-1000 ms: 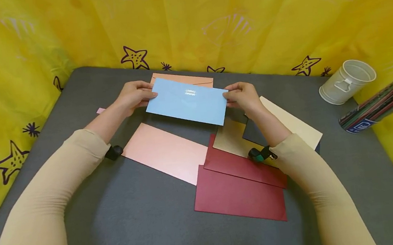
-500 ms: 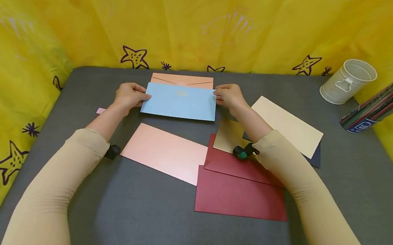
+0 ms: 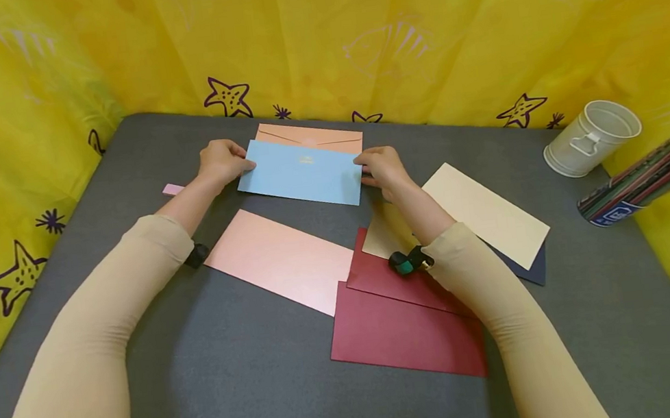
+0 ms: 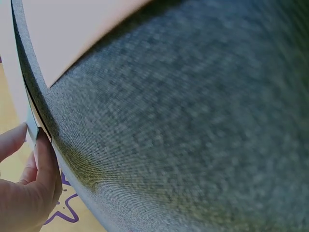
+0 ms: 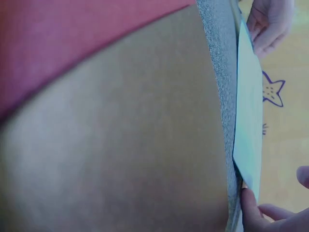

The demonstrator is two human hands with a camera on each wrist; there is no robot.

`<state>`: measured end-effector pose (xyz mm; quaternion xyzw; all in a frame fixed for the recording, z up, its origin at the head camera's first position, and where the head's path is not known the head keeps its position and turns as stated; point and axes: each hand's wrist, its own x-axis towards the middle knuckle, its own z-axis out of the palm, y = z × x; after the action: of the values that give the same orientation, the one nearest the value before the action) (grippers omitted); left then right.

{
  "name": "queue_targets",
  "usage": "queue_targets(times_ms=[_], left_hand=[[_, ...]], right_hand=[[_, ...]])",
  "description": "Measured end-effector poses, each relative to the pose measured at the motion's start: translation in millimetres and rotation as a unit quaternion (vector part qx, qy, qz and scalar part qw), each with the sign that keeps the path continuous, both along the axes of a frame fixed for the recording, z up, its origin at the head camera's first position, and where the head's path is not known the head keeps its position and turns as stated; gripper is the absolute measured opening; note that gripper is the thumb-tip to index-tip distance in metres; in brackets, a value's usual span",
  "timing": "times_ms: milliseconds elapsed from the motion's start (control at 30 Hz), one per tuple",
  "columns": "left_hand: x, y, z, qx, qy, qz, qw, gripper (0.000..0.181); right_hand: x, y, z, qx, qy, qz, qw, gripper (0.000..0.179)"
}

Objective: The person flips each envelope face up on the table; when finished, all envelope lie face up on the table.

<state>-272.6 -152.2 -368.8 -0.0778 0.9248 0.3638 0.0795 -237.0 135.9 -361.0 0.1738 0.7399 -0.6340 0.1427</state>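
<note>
A light blue envelope (image 3: 300, 178) with small gold print lies at a slant over a peach envelope (image 3: 311, 134) near the table's back. Whether it rests flat there I cannot tell. At its left end my left hand (image 3: 219, 163) pinches the edge; the left wrist view has the thumb above and the fingers (image 4: 44, 159) below. My right hand (image 3: 383, 169) is at the other end. In the right wrist view a fingertip touches the envelope's edge, while the thumb (image 5: 303, 176) stands apart from it.
A pink envelope (image 3: 285, 259) lies in front, beside overlapping dark red envelopes (image 3: 408, 335) and a gold one (image 3: 384, 231). Further right, a cream envelope (image 3: 491, 215) covers a navy one (image 3: 537, 269). A white metal cup (image 3: 588, 139) and a pencil tube (image 3: 642, 181) stand at the right.
Both hands have moved left and slightly lower with the blue envelope, which has levelled and uncovered more of the peach envelope's flap. In the last half second the shift is small.
</note>
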Motion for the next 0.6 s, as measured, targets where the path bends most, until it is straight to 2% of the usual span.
queue_targets(times_ms=[167,333,600], left_hand=[[-0.1,1.2,0.6,-0.022,-0.003,-0.007,0.9997,0.039],[-0.4,0.3,-0.7,-0.037,-0.013,-0.026,0.9989,0.041],[1.5,1.6,1.7,-0.042,-0.016,-0.044,0.9980,0.042]], right_hand=[[-0.7,-2.0,-1.7,-0.009,-0.006,0.006,0.9999,0.046],[-1.5,-2.6,-3.2,-0.013,-0.011,0.015,0.9997,0.048],[-1.8,-1.1,-2.9,-0.002,-0.010,0.018,0.9998,0.049]])
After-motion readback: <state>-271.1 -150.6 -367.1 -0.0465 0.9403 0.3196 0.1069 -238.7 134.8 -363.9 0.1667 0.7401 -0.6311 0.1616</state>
